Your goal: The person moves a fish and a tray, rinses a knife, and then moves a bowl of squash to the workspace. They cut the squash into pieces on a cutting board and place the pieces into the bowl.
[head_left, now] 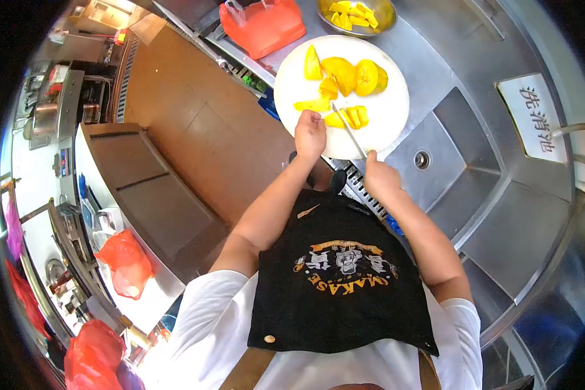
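Observation:
A round white cutting board (391,130) carries cut pumpkin. My right hand (382,177) is closed round the handle of a kitchen knife (351,134), its blade pointing up across the board beside several small pumpkin pieces (353,117). At the board's left edge, my left hand (310,135) has its fingers curled against a long pumpkin slice (312,104); the exact grip is partly hidden. Farther back lie larger pumpkin chunks (339,73), a halved pumpkin part (366,78) showing its cut face, and an upright wedge (312,64).
A metal bowl (390,25) with yellow pieces stands behind the board, beside a red plastic bag (263,29). To the right is a steel sink (448,169) with a drain, below a white sign (533,117). A brown floor (188,97) stretches left, towards a counter (156,195).

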{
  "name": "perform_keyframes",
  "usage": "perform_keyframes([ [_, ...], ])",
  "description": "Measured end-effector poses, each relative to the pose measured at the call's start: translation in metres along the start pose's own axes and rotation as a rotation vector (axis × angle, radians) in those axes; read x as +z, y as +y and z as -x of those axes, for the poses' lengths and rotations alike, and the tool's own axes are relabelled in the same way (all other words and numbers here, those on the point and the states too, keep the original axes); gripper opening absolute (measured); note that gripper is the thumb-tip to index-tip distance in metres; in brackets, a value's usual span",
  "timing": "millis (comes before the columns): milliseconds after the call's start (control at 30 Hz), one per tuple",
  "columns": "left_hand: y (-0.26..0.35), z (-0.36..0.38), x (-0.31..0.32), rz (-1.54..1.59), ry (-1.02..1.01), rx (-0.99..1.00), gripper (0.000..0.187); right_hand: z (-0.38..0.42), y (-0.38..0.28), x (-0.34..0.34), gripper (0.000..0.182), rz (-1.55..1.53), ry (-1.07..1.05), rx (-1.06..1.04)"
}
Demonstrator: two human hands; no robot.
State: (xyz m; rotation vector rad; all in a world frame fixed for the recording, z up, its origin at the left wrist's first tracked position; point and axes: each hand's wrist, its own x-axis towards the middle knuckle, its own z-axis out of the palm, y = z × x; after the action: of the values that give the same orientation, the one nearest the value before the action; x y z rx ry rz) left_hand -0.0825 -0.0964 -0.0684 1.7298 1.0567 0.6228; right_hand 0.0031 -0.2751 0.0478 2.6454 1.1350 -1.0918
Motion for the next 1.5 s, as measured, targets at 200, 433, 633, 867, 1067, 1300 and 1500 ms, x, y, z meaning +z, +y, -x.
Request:
perform_keyframes([
  [200, 0.012, 0.005, 0.001, -0.101, 0.014, 0.299, 0.023, 0.012, 0.013, -0.021, 0.037, -0.048, 0.006, -0.031],
  [433, 0.04, 0.008, 0.043, -0.293, -0.081, 0.509, 0.038, 0.021, 0.119, 0.049, 0.023, -1.375, -0.006, 0.099],
  [633, 0.05, 0.016, 0.068, -0.356, -0.106, 0.571, 0.041, -0.006, 0.093, 0.1, 0.024, -1.415, -0.125, 0.179],
  [867, 0.089, 0.015, 0.063, 0.079, -0.097, 0.549, 0.034, 0.024, 0.032, 0.035, 0.025, -1.24, 0.015, -0.001],
  [1067, 0.195, -0.118, 0.058, 0.072, 0.086, 0.788, 0.041, 0.007, 0.004, -0.126, 0.016, -1.073, 0.263, -0.126],
  [1300, 0.146, -0.116, -0.049, -0.906, -0.64, 0.662, 0.048, 0.021, 0.045, -0.08, 0.01, -1.149, 0.445, -0.06],
  [1500, 0.08, -0.13, -0.036, -0.607, -0.585, 0.567, 0.035, 0.026, 0.079, 0.048, 0.009, -1.441, 0.253, -0.093],
])
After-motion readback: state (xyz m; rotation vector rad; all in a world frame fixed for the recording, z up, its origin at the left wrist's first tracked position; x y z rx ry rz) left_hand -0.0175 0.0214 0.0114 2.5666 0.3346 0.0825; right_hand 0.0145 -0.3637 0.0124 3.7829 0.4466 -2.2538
